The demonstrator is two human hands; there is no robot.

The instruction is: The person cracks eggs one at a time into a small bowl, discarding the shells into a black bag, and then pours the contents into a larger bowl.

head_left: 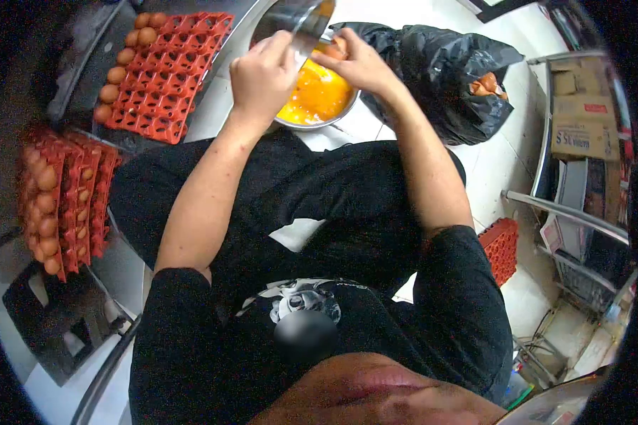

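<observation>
A metal bowl holds a pool of orange-yellow liquid egg [315, 95] in front of me. Over its left side is my left hand [264, 74], its fingers curled and blurred beside a shiny metal piece [285, 21]; what they hold is hidden. My right hand [367, 65] is closed on a brown eggshell [336, 49] above the bowl, close to the left fingers. To the left, a red egg tray [166, 78] has brown eggs [115, 75] along its left edge and many bare cups.
More red trays with eggs [47, 205] stand at the far left. A black plastic bag [439, 78] with broken shells [486, 86] lies right of the bowl. Another red tray [500, 251] is low at the right, near a metal rack [567, 216] with cardboard boxes [581, 131].
</observation>
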